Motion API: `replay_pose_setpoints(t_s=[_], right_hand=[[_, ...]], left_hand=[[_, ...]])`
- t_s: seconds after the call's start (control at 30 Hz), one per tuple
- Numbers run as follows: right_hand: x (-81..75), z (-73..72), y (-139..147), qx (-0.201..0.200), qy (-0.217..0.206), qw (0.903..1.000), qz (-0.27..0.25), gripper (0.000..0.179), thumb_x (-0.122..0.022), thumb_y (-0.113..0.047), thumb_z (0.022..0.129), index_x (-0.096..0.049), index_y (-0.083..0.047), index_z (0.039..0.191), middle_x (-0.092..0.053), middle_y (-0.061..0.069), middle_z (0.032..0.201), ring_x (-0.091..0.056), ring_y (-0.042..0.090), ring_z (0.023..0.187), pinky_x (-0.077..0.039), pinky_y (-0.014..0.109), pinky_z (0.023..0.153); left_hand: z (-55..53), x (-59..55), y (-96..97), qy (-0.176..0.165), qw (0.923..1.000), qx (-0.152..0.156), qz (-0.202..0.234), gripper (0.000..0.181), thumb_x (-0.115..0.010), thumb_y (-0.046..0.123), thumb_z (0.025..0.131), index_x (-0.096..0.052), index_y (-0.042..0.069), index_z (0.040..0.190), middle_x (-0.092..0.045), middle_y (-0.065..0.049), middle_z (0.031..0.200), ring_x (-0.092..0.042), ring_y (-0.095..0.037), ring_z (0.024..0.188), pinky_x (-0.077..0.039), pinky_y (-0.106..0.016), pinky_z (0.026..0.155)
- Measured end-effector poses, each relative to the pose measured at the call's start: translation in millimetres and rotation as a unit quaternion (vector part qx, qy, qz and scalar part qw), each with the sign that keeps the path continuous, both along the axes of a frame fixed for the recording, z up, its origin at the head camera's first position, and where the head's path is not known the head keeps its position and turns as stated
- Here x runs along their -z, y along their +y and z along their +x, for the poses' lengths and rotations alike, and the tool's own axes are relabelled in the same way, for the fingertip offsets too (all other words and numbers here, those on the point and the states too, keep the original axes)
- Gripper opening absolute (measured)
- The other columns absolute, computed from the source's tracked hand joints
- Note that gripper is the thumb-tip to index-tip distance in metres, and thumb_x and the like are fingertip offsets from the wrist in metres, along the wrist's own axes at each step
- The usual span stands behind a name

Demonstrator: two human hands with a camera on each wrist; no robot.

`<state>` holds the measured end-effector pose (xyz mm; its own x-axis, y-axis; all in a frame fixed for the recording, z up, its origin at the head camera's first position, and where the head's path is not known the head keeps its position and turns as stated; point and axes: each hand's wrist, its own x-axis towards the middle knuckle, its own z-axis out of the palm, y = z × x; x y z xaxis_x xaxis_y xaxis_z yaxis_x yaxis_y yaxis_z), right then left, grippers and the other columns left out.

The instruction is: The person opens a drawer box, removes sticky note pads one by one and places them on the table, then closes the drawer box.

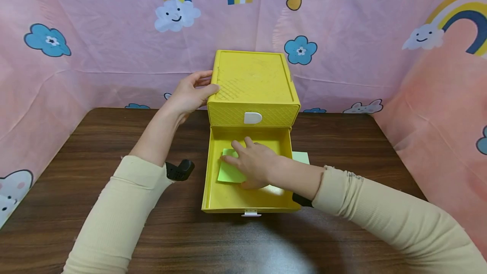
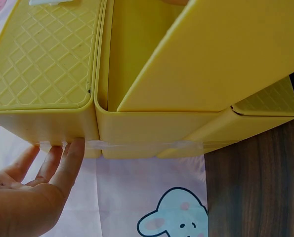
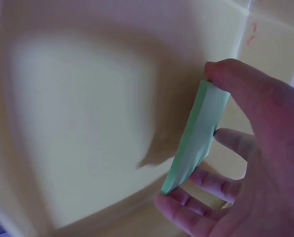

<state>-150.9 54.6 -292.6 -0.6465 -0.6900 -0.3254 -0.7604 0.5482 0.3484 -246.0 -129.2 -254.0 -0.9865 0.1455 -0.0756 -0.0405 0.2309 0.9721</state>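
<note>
A yellow drawer box (image 1: 253, 77) with white tabs stands on the dark wooden table. My left hand (image 1: 192, 93) touches its upper left side, fingertips on the side wall and thumb at the top edge. The left wrist view shows these fingers (image 2: 70, 160) fairly straight against the side. Below the top compartment, a drawer (image 1: 243, 200) is pulled out. Inside it, my right hand (image 1: 255, 164) holds a light green sticky note pad (image 1: 228, 172). In the right wrist view, thumb and fingers grip the pad (image 3: 196, 138) by its edges, tilted above the drawer floor.
Another light green paper piece (image 1: 301, 157) shows beside the drawer's right wall, partly hidden. A shut lower drawer (image 2: 270, 101) sits beneath the open one. Pink patterned cloth (image 1: 125, 37) hangs behind and at both sides of the table (image 1: 171, 227).
</note>
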Motion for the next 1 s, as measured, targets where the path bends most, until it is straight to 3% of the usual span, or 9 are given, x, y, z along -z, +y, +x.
replay_pose_setpoints(t_s=[0.57, 1.0], right_hand=[[-11.7, 9.2, 18, -0.046, 0.013, 0.9973, -0.057, 0.077, -0.066, -0.052, 0.076, -0.034, -0.029, 0.142, -0.043, 0.009, 0.117, -0.045, 0.024, 0.088, -0.042, 0.021, 0.053], [-14.5, 15.6, 36, -0.070, 0.024, 0.9951, -0.065, 0.079, -0.068, -0.053, 0.074, -0.035, -0.029, 0.142, -0.044, 0.009, 0.114, -0.044, 0.024, 0.085, -0.043, 0.022, 0.052]], left_hand=[[-0.1, 1.0, 0.2, 0.003, 1.0000, -0.001, 0.003, 0.059, -0.056, 0.021, 0.091, -0.032, 0.017, 0.144, -0.036, -0.007, 0.141, -0.049, -0.022, 0.116, -0.048, -0.034, 0.091], [-0.1, 0.3, -0.1, 0.000, 1.0000, -0.001, 0.003, 0.059, -0.057, 0.022, 0.091, -0.032, 0.017, 0.144, -0.035, -0.008, 0.142, -0.048, -0.022, 0.117, -0.047, -0.034, 0.093]])
